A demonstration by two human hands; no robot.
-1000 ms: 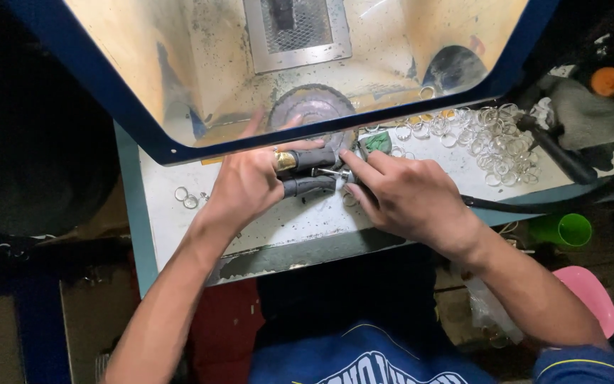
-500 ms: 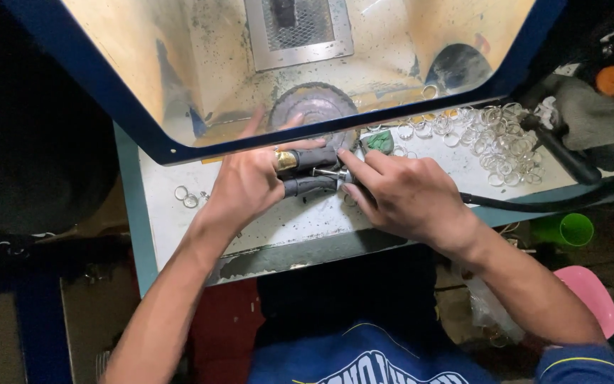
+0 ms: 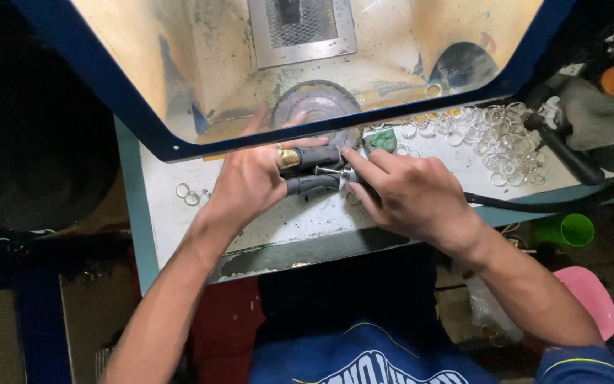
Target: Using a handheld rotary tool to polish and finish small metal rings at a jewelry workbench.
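Note:
My left hand (image 3: 250, 181) wears black rubber finger covers on two fingers (image 3: 313, 171) and pinches a small gold ring (image 3: 289, 158) between them. My right hand (image 3: 410, 193) grips a slim rotary handpiece whose metal tip (image 3: 328, 171) points left, right at the covered fingers. A black flexible hose (image 3: 534, 206) runs from that hand off to the right. Both hands rest on the stained white benchtop (image 3: 286, 224), just in front of a round grey polishing wheel (image 3: 318, 107).
A blue-edged clear hood (image 3: 179, 146) covers the wheel and a metal vent grille (image 3: 300, 28). Several loose silver rings (image 3: 499, 139) lie at the right, two more rings (image 3: 186, 193) at the left. A green block (image 3: 381, 139), a green cup (image 3: 570, 229), a pink bowl (image 3: 591, 299).

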